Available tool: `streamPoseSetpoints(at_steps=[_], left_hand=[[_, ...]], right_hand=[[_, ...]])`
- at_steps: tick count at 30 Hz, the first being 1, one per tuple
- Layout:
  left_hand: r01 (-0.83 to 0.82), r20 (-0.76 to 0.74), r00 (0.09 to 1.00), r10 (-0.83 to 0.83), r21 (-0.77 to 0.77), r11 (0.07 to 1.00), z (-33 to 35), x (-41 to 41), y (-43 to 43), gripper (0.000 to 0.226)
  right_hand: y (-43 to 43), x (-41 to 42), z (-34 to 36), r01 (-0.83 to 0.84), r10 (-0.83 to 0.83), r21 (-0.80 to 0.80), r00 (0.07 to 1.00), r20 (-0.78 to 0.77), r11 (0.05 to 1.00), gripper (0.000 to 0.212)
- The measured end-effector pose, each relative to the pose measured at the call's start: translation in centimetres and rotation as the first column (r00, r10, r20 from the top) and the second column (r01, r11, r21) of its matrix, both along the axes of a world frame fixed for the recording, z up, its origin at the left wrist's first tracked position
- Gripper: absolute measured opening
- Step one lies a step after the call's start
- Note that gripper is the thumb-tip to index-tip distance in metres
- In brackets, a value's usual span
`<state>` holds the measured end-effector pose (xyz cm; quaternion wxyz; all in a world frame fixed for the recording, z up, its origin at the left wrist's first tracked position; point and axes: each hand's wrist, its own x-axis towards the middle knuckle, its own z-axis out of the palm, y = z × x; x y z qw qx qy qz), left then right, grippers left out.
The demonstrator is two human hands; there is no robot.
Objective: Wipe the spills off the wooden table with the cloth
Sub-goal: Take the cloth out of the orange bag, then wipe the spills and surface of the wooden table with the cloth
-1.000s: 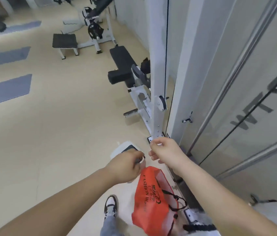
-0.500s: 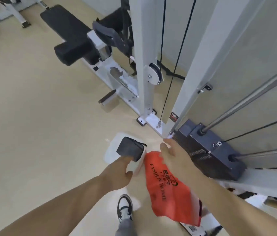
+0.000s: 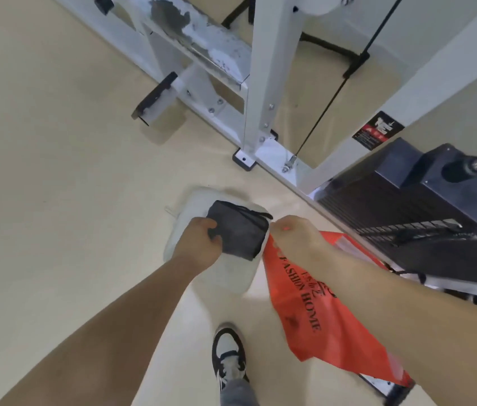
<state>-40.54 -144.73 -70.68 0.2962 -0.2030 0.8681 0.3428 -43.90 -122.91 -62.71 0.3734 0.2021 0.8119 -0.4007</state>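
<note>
L hand fingers grip grey cloth | R hand fingers pinch red bag | arms fwd-down

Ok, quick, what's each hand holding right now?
Left hand: grips the dark grey folded bundle, with a white piece beneath it.
Right hand: pinches the top edge of the orange bag.

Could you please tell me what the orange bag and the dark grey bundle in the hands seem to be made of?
The orange bag looks like thin plastic film or non-woven sheet: slightly glossy, hanging limp and creased, with printed black lettering. The dark grey bundle looks like soft matte fabric, probably a folded cloth: no shine, layered edges.
</note>
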Motion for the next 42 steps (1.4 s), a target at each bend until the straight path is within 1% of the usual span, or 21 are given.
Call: streamPoseSetpoints(at_steps=[2,4,8,9,12,13,15,17,20,22,24,25,27,28,30,32,33,34,36,39,42], left_hand=[[-0.023,0.014,1.000,0.022,0.026,0.999,-2.2,-0.6,-0.3,0.023],[-0.050,0.088,0.995,0.045,0.060,0.997,-3.8,-1.0,-0.3,0.017],[-0.226,0.251,0.952,0.175,0.192,0.955,-5.6,-0.8,0.9,0.040],[-0.264,0.237,0.947,0.215,0.196,0.945,-5.7,-0.5,1.2,0.038],[-0.327,0.100,0.945,0.312,0.230,0.917,-4.5,-0.2,2.7,0.007],[-0.341,0.056,0.939,0.338,0.262,0.903,-3.0,-0.1,3.6,0.011],[-0.341,-0.024,0.931,0.365,0.306,0.889,1.3,-0.2,6.2,0.017],[-0.278,-0.101,0.937,0.335,0.366,0.888,6.6,0.0,9.3,0.019],[-0.178,-0.207,0.937,0.282,0.414,0.893,15.9,1.5,14.6,0.020],[-0.098,-0.311,0.918,0.248,0.429,0.898,22.2,3.6,18.2,0.023],[0.021,-0.429,0.887,0.172,0.409,0.912,28.3,6.3,21.7,0.022],[0.082,-0.472,0.873,0.121,0.387,0.919,31.3,7.8,23.6,0.022],[0.192,-0.538,0.842,0.033,0.357,0.914,36.9,10.8,27.1,0.024],[0.251,-0.571,0.821,0.003,0.365,0.897,40.4,12.4,29.6,0.023],[0.355,-0.612,0.790,-0.045,0.395,0.847,45.5,15.2,33.3,0.020],[0.409,-0.606,0.793,-0.055,0.464,0.786,51.8,18.9,38.5,0.025],[0.373,-0.539,0.842,-0.027,0.546,0.750,54.7,20.7,40.8,0.029],[0.326,-0.459,0.888,0.000,0.630,0.705,57.6,22.4,43.1,0.030],[0.242,-0.369,0.928,0.059,0.715,0.656,61.6,24.8,47.1,0.023],[0.245,-0.351,0.936,0.023,0.698,0.673,64.7,27.0,52.0,0.023],[0.368,-0.335,0.923,-0.188,0.628,0.686,65.9,28.2,56.2,0.040]], right_hand=[[-0.6,-0.3,-1.0,0.022,-0.021,-0.018,0.999,0.024,1.000,0.027],[-0.8,-0.6,-1.7,0.018,-0.017,-0.036,1.000,0.024,0.999,0.032],[-0.2,-0.8,-2.5,0.054,-0.052,-0.076,0.998,0.032,0.996,0.041],[0.0,-0.8,-2.6,0.061,-0.059,-0.079,0.998,0.030,0.995,0.040],[1.2,-0.5,-1.4,0.085,-0.084,-0.093,0.996,0.021,0.992,0.038],[1.8,-0.3,-0.7,0.105,-0.104,-0.101,0.994,0.016,0.989,0.040],[2.9,0.2,1.7,0.149,-0.149,-0.103,0.989,0.007,0.983,0.036],[4.4,0.8,4.7,0.192,-0.191,-0.126,0.981,0.017,0.973,0.030],[7.7,2.3,11.0,0.266,-0.259,-0.198,0.964,0.061,0.944,0.032],[10.4,3.9,16.3,0.370,-0.356,-0.273,0.929,0.103,0.888,0.038],[13.9,6.0,22.5,0.468,-0.433,-0.397,0.883,0.181,0.789,0.043],[16.0,7.2,25.6,0.478,-0.439,-0.447,0.877,0.196,0.756,0.046],[20.2,10.1,31.1,0.434,-0.404,-0.495,0.898,0.173,0.753,0.054],[23.0,12.0,34.6,0.405,-0.394,-0.507,0.909,0.136,0.761,0.053],[26.6,15.2,39.2,0.389,-0.410,-0.524,0.908,0.081,0.758,0.035],[32.1,19.4,45.2,0.446,-0.498,-0.477,0.867,0.021,0.757,0.018],[34.6,21.6,48.0,0.470,-0.535,-0.469,0.845,-0.004,0.747,0.012],[37.0,23.8,50.4,0.495,-0.577,-0.480,0.816,-0.029,0.724,0.010],[41.4,27.8,54.5,0.558,-0.672,-0.509,0.739,-0.055,0.655,0.017],[46.0,32.6,58.7,0.620,-0.751,-0.508,0.654,-0.086,0.598,0.017],[49.5,36.7,61.2,0.705,-0.840,-0.495,0.533,-0.103,0.508,0.022]])
